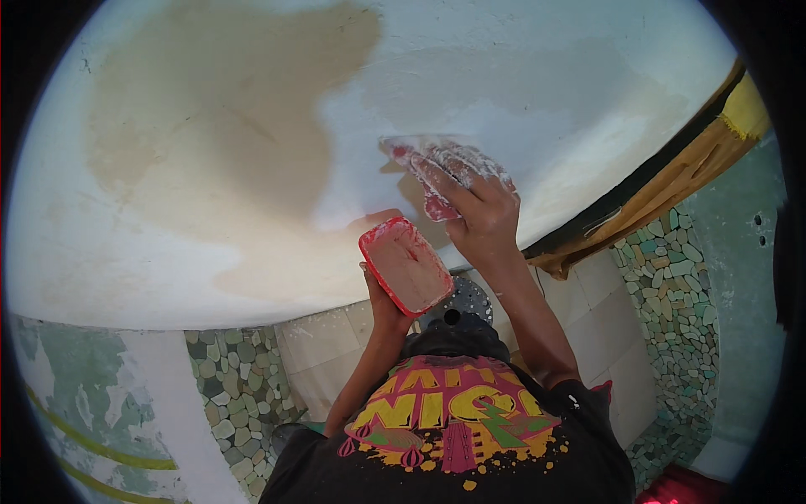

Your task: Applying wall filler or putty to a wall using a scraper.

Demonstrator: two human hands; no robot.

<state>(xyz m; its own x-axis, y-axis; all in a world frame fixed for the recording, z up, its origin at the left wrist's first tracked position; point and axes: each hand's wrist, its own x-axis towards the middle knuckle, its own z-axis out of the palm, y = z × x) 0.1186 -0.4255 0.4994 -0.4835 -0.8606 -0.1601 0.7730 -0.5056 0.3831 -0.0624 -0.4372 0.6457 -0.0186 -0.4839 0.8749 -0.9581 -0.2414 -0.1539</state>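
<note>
At the left, I am viewing a broad tan patch (218, 118) spreading across the pale surface (143, 281). Its tone could be misleading me, since stain and damp coating are looking alike from here.

Right of the patch, the left hand (384, 304) is gripping a red tub (433, 304) at its near left side. The tub is standing clear of the floor at the near edge of the surface, its mouth facing the camera and its inside holding pinkish paste (413, 273). Caution: a rolling wrist could be tipping paste over the rim, and the smeared rim could be causing slippage.

Farther right and beyond the tub, the right hand (483, 195) is gripping a red flat applicator (438, 207), fingers lying across its back. White residue is coating the fingers, so the hold could be sliding; uneven finger pressure could be leaving ridges. I am unable to tell whether the whole edge is touching.

At the right, a brown strip (663, 181) is bordering the surface; an overlong stroke could be smearing it.
</note>
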